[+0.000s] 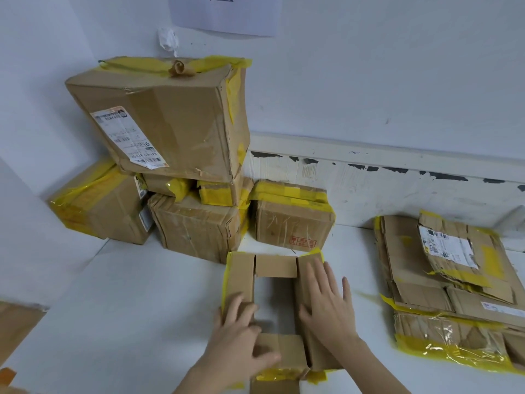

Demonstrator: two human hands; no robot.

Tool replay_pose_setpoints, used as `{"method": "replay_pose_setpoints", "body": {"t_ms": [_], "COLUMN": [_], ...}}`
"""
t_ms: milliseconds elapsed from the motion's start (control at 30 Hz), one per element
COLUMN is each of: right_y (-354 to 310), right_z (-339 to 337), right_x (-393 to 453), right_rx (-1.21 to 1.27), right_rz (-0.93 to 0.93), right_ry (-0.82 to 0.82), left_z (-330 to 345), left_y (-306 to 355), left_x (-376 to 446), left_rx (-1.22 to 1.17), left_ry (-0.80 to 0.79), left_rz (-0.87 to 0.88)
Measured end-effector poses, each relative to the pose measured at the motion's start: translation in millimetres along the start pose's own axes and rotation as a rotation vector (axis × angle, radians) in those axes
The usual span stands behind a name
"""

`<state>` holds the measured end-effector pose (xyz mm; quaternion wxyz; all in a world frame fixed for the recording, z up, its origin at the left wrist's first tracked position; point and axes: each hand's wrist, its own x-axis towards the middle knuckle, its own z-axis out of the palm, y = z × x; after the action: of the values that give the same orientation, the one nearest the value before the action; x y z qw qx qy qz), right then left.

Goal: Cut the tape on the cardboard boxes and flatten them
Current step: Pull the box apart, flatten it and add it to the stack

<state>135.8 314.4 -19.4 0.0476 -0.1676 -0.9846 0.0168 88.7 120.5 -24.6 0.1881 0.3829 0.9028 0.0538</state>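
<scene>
- While both hands press the opened box (pixel 274 297) on the table (pixel 142 294), left hand (pixel 238 334) and right hand (pixel 329 305) keep fingers straight, grasping nothing.
- Taped boxes (pixel 176 155) stand behind the opened box; flattened cardboard (pixel 443 282) lies to its right.

Your left hand (pixel 238 334) covers the near end of the open box (pixel 277 308)'s left flap, and your right hand (pixel 329 305) hides much of the right flap, so you cannot see how flat either lies beneath. The box's nearest flap is cut off by the bottom edge. The shipping label (pixel 129 137) on the top box (pixel 167 118) is too small to read, as is the label (pixel 446 245) on the flattened pile (pixel 454 294), which runs off the right edge. The small boxes (pixel 196 189) wedged under the top box are mostly hidden. The sheet of paper (pixel 227 15) on the wall is cropped at the top.
</scene>
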Motion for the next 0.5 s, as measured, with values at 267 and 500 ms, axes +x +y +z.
{"method": "replay_pose_setpoints", "body": {"t_ms": [267,500], "right_y": [-40,-3], "right_z": [-1,-1], "right_x": [43,75], "right_rx": [-0.219,-0.058], "right_rz": [0.037,0.038], "right_ry": [-0.209,-0.132], "left_z": [-12,9], "left_y": [8,-16], "left_x": [-2,-29], "left_rx": [-0.128,-0.055], "left_ry": [-0.13,0.426], "left_rz": [-0.014,0.202]}}
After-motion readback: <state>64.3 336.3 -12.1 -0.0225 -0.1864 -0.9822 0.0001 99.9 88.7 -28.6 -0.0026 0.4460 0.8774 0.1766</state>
